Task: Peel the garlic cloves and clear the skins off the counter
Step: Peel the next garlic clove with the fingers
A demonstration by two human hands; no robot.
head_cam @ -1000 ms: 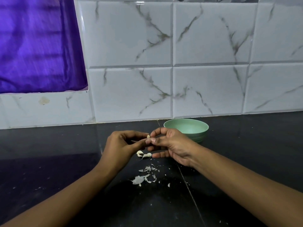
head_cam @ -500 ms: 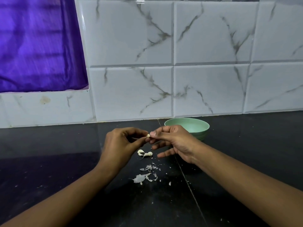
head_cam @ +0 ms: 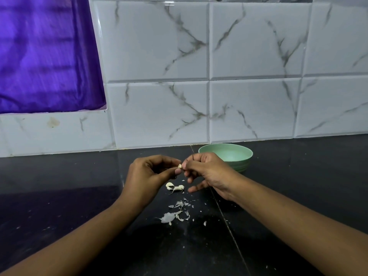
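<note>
A small pale garlic clove (head_cam: pixel 179 166) is held above the black counter (head_cam: pixel 298 186), pinched between the thumb and fingers of my left hand (head_cam: pixel 147 176). My right hand (head_cam: pixel 207 172) meets it from the right, thumb and forefinger pinching at the clove's tip, the lower fingers spread loosely. Below the hands lie two more garlic cloves (head_cam: pixel 174 187) on the counter. A scatter of thin white skins (head_cam: pixel 175 214) lies nearer to me.
A pale green bowl (head_cam: pixel 237 156) stands just behind my right hand near the marble-tiled wall (head_cam: pixel 159 96). A purple cloth (head_cam: pixel 43 56) hangs at the upper left. Tiny skin flecks dot the counter around the pile.
My right hand's lower fingers have uncurled and spread, while both hands keep pinching the clove in about the same spot.
</note>
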